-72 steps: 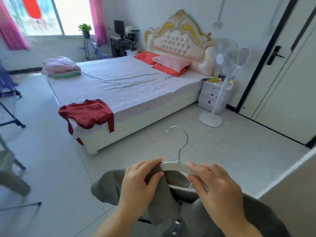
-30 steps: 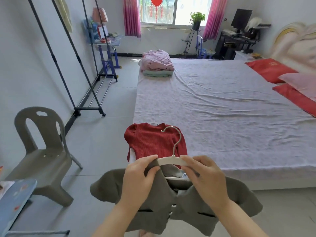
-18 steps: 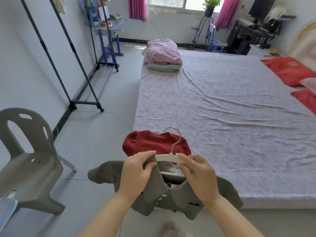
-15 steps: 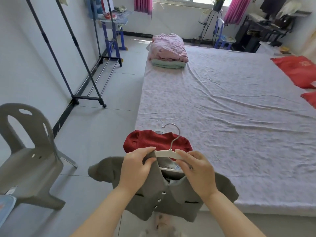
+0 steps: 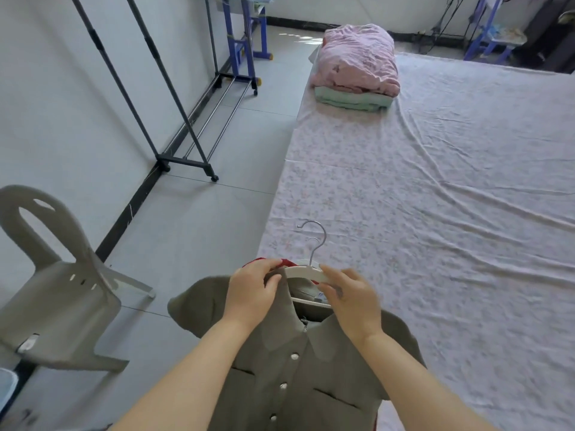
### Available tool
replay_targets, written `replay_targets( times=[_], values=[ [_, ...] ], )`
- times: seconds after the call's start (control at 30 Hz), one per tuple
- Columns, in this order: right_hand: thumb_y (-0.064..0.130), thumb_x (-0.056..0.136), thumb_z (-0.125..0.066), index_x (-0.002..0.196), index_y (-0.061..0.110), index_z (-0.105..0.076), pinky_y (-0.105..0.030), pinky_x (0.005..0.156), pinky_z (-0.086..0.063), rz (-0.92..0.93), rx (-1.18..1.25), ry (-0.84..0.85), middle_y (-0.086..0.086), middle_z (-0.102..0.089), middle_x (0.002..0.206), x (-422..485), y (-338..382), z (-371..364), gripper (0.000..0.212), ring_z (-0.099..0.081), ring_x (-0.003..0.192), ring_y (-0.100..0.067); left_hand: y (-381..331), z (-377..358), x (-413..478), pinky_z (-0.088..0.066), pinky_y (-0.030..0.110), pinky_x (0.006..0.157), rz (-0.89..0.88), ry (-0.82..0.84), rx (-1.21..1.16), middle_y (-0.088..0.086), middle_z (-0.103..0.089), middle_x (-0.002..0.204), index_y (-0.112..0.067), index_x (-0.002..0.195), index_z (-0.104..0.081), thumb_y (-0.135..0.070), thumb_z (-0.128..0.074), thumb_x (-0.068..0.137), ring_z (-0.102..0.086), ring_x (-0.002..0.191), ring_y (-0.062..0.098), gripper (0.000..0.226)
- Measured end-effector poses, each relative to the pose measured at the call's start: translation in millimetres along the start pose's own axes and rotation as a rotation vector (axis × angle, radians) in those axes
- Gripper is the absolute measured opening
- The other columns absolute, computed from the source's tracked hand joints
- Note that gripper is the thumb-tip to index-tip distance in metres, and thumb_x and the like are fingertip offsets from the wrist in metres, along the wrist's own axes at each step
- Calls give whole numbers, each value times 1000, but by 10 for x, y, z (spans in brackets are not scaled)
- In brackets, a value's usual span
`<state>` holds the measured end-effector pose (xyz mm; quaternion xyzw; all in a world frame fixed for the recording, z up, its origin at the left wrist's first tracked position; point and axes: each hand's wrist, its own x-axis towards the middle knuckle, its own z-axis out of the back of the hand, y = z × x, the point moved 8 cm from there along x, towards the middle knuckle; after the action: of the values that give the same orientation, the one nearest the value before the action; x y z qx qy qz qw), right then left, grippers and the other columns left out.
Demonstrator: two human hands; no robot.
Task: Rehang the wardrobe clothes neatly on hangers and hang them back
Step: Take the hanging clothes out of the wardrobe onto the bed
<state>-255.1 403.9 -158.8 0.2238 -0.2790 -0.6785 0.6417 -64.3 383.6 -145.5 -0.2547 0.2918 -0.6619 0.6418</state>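
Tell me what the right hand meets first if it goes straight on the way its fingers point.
The right hand grips the white hanger, so that comes first; beyond it, probably the red top on the bed edge, though depth is unclear.

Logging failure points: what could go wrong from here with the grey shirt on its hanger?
The grey shirt is pinched only at the collar by the left hand and right hand; a shoulder may slip off the white hanger. A second hook lies close beside, by the red garment; hooks might tangle.
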Motion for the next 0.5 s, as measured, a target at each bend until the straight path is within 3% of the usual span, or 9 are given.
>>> replay_targets(
  times=[0.1,0.23,0.33,0.5],
  values=[
    [25,92,-55,128,34,-52,-22,76,-39,-140,-82,178,5,-53,115,310,-334,-340,37,-49,96,-10,200,-175,205,-38,37,101,100,69,98,-3,-58,124,-20,123,-57,-18,-57,88,-51,116,15,35],
    [18,89,-52,127,27,-55,-29,91,-41,-219,-85,323,0,-53,120,319,-610,-568,38,-48,111,-18,442,-350,223,-34,35,102,207,145,152,0,-53,130,-19,127,-52,-17,-56,87,-45,121,18,40],
    [21,91,-52,131,25,-50,-32,93,-42,-231,-171,392,2,-51,127,96,-783,-610,40,-46,117,-19,550,-456,162,-32,34,104,256,211,192,0,-51,132,-19,131,-48,-20,-54,89,-43,124,19,43],
    [28,93,-49,136,25,-44,-31,101,-38,-332,-211,436,4,-47,135,-233,-994,-475,43,-42,124,-15,453,-578,199,-33,34,103,220,295,239,0,-52,131,-20,131,-48,-23,-54,89,-43,124,19,43]
  ],
)
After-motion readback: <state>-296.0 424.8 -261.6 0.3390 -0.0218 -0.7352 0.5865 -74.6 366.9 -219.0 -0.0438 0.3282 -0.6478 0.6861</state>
